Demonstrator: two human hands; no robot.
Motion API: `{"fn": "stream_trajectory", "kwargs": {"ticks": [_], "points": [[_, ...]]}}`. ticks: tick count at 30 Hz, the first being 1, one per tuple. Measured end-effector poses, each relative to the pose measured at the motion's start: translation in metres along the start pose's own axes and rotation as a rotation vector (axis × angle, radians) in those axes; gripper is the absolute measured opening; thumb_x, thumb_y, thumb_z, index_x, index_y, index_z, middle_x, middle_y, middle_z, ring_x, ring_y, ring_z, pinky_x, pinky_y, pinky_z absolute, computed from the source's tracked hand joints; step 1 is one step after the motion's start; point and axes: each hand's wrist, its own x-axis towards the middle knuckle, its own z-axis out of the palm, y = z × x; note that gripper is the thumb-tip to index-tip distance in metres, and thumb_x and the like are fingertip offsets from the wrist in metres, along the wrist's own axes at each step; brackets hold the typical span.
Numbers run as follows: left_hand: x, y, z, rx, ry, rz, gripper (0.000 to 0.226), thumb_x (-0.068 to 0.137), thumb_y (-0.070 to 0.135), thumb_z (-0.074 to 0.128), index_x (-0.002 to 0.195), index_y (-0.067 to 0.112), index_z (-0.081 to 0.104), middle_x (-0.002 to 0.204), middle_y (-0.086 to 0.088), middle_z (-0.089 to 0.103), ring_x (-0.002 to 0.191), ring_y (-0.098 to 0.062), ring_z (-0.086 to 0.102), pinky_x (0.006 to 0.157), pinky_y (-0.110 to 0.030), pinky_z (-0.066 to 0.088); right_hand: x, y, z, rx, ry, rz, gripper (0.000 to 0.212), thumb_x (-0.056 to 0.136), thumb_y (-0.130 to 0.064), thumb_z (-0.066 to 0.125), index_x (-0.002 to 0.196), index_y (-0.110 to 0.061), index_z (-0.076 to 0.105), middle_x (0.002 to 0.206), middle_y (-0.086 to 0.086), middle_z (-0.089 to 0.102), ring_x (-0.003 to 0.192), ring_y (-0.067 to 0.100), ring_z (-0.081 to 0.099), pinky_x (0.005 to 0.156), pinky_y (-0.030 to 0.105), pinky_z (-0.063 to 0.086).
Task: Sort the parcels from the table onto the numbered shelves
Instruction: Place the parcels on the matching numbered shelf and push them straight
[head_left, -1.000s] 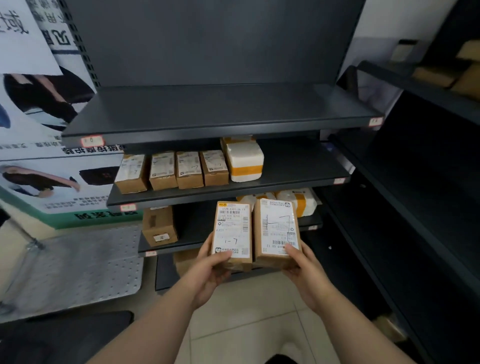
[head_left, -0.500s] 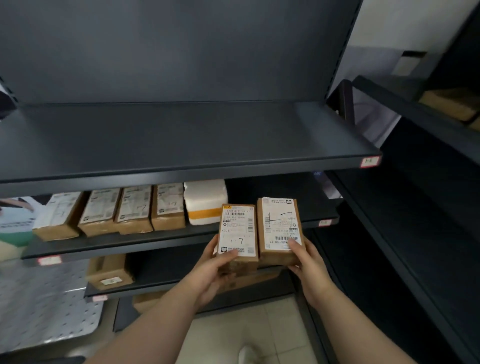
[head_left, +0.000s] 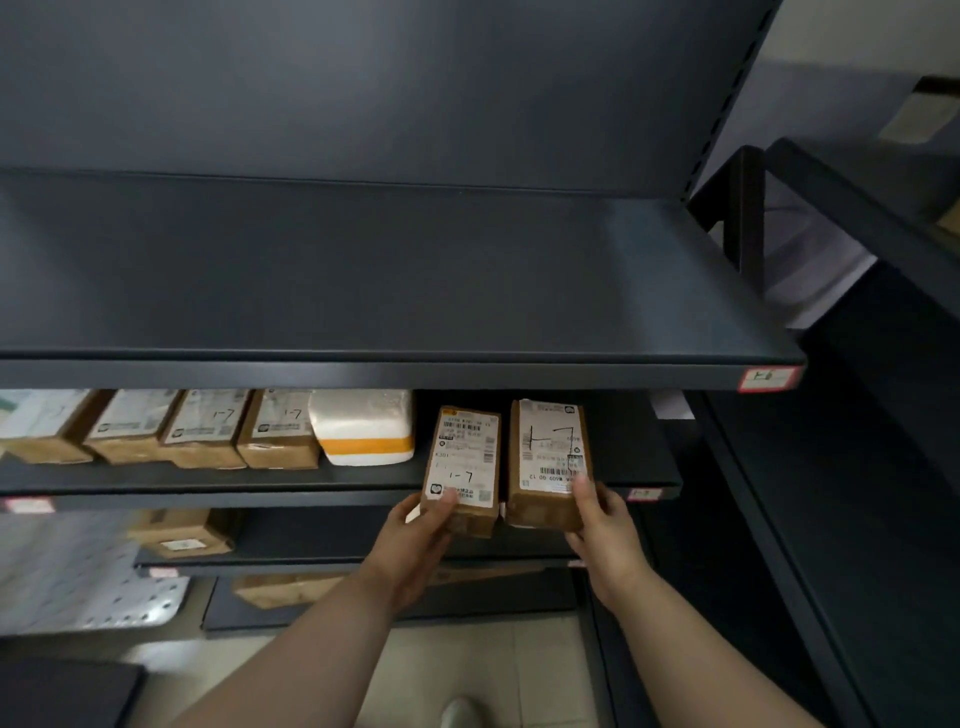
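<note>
My left hand (head_left: 418, 540) grips the near end of a brown parcel (head_left: 462, 467) with a white label marked 1-7. My right hand (head_left: 605, 530) grips a second brown parcel (head_left: 548, 457), also marked 1-7, just to its right. Both parcels reach over the front edge of the second shelf (head_left: 363, 486), to the right of a white parcel with an orange band (head_left: 366, 426). Further left on that shelf stand several brown labelled parcels (head_left: 208, 426) in a row.
The wide top shelf (head_left: 395, 280) carries a red-framed number tag (head_left: 768, 378) at its right end. Lower shelves hold more brown boxes (head_left: 182, 532). Another dark shelf unit (head_left: 883, 467) stands on the right. A perforated white panel (head_left: 78, 577) lies at the lower left.
My view has closed in on the shelving. Both hands have carried the two parcels forward to the second shelf's front edge, and the parcels have drawn slightly apart.
</note>
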Motion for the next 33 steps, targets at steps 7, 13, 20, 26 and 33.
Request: {"fn": "stream_trajectory", "kwargs": {"ticks": [7, 13, 20, 26, 33], "points": [[0.006, -0.002, -0.011, 0.126, 0.024, 0.038, 0.088, 0.073, 0.005, 0.072, 0.148, 0.021, 0.028, 0.117, -0.008, 0.069, 0.116, -0.024, 0.060, 0.114, -0.053, 0.028, 0.005, -0.004, 0.013, -0.187, 0.012, -0.094, 0.082, 0.084, -0.039, 0.066, 0.150, -0.032, 0.016, 0.145, 0.002, 0.043, 0.133, 0.024, 0.041, 0.110, 0.046, 0.033], [-0.003, -0.014, 0.002, 0.560, 0.134, 0.210, 0.107, 0.071, 0.034, 0.083, 0.153, 0.032, 0.013, 0.149, 0.003, 0.038, 0.139, -0.022, 0.033, 0.115, -0.049, 0.026, 0.005, 0.004, 0.005, -0.736, 0.110, -0.363, 0.087, 0.088, -0.034, 0.065, 0.152, -0.029, 0.007, 0.160, -0.007, -0.003, 0.147, 0.016, 0.008, 0.113, 0.035, 0.023], [-0.013, -0.035, -0.010, 1.770, 0.164, 0.970, 0.096, 0.082, 0.048, 0.059, 0.155, 0.022, 0.003, 0.158, -0.010, 0.016, 0.147, -0.024, 0.010, 0.119, -0.043, 0.019, 0.004, 0.012, -0.008, -1.500, 0.002, -0.844, 0.071, 0.089, -0.050, 0.046, 0.149, -0.021, 0.018, 0.157, 0.005, 0.016, 0.146, 0.021, 0.010, 0.117, 0.042, 0.012], [-0.007, -0.028, 0.000, 2.041, 0.063, 0.865, 0.064, 0.088, 0.045, 0.035, 0.144, 0.013, 0.033, 0.149, -0.009, 0.038, 0.144, -0.019, 0.010, 0.114, -0.038, 0.010, 0.010, 0.005, -0.002, -1.644, -0.087, -0.786, 0.068, 0.088, -0.050, 0.032, 0.145, -0.014, 0.025, 0.152, 0.006, 0.030, 0.143, 0.023, 0.024, 0.111, 0.039, 0.016], [0.009, -0.015, 0.015, 2.045, 0.106, 0.707, 0.067, 0.088, 0.044, 0.025, 0.149, 0.014, 0.026, 0.154, -0.010, 0.026, 0.142, -0.029, 0.031, 0.116, -0.039, 0.008, 0.026, -0.013, 0.001, -1.673, -0.183, -0.786, 0.066, 0.092, -0.053, 0.014, 0.147, -0.020, -0.003, 0.158, 0.000, -0.005, 0.146, 0.020, -0.010, 0.119, 0.034, -0.009]]}}
